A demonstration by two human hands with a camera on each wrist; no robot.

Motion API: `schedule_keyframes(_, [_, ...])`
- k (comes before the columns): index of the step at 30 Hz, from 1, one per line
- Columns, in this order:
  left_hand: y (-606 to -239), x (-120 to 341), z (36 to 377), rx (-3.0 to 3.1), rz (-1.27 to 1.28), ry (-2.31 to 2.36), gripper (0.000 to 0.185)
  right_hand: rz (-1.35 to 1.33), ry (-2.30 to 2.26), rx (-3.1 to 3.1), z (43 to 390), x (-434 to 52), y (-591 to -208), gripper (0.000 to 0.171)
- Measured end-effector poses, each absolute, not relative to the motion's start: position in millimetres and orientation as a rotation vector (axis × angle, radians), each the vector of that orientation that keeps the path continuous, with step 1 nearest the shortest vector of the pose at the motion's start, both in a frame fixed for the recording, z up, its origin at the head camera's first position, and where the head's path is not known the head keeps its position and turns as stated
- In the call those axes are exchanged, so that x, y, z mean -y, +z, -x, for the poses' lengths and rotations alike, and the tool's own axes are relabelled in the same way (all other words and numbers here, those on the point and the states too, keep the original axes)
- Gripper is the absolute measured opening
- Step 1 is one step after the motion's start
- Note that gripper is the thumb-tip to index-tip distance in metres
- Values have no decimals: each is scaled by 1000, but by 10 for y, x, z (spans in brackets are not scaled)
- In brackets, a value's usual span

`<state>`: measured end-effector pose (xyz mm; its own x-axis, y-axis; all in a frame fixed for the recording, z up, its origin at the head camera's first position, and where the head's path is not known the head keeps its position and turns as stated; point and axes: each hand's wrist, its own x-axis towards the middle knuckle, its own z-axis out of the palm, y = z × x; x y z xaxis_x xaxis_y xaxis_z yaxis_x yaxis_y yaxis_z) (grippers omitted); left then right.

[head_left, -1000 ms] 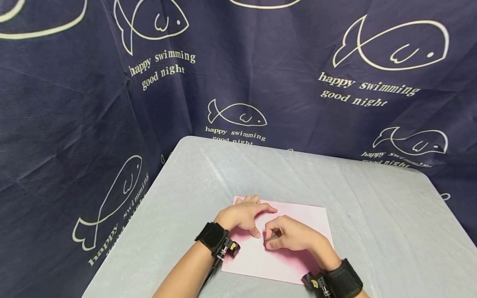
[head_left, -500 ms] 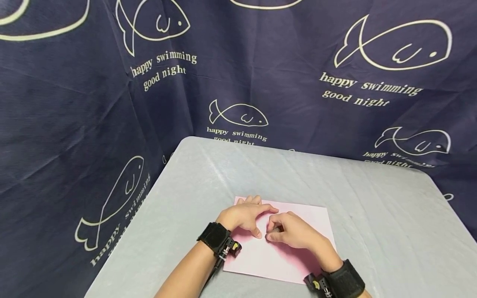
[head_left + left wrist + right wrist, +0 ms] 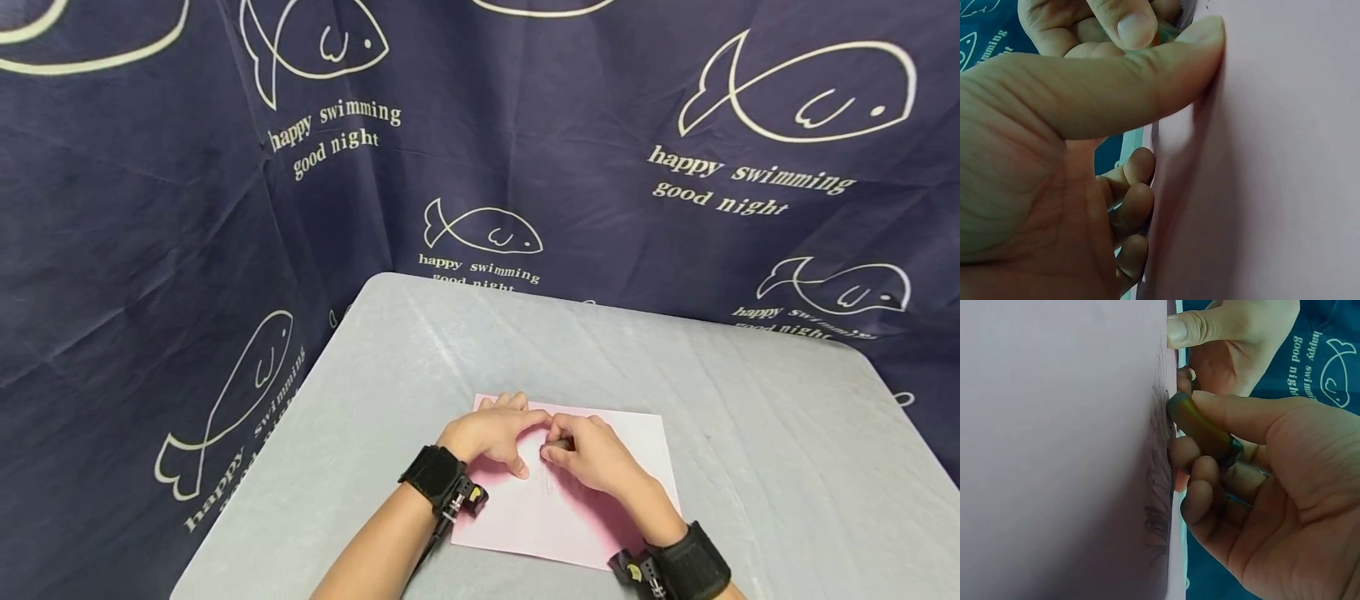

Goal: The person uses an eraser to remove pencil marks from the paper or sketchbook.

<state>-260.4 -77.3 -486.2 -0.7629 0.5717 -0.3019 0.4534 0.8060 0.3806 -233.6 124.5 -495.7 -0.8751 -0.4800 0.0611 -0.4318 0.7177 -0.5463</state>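
Note:
A pink sheet of paper (image 3: 607,517) lies on the grey table (image 3: 750,433). My left hand (image 3: 491,433) rests on the sheet's far left part, fingers spread, and its thumb (image 3: 1147,81) presses the paper (image 3: 1272,156). My right hand (image 3: 592,458) pinches a short dark crayon (image 3: 1200,428) between thumb and fingers. The crayon's tip touches the paper (image 3: 1054,456), close to the left hand's thumb (image 3: 1210,325). Faint dark marks (image 3: 1157,481) run along the sheet behind the tip. In the head view the crayon (image 3: 558,447) is mostly hidden by the fingers.
Dark blue cloth (image 3: 225,208) printed with fish outlines and words hangs behind and to the left of the table. The table's rounded far corner (image 3: 375,283) and left edge lie near that cloth. Both wrists wear black straps.
My right hand slid away from me up the sheet, toward the left hand's fingers, leaving a faint line behind it. The left hand stayed in place.

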Motion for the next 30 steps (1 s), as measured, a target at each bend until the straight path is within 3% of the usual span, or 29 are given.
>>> schedule_keyframes(14, [-4894, 782, 2605, -2583, -770, 459, 82, 957, -927, -2556, 2319, -1292, -4916, 19])
schedule_keyframes(30, [-4935, 805, 2578, -2602, -799, 443, 89, 962, -916, -2332, 2270, -1272, -4980, 17])
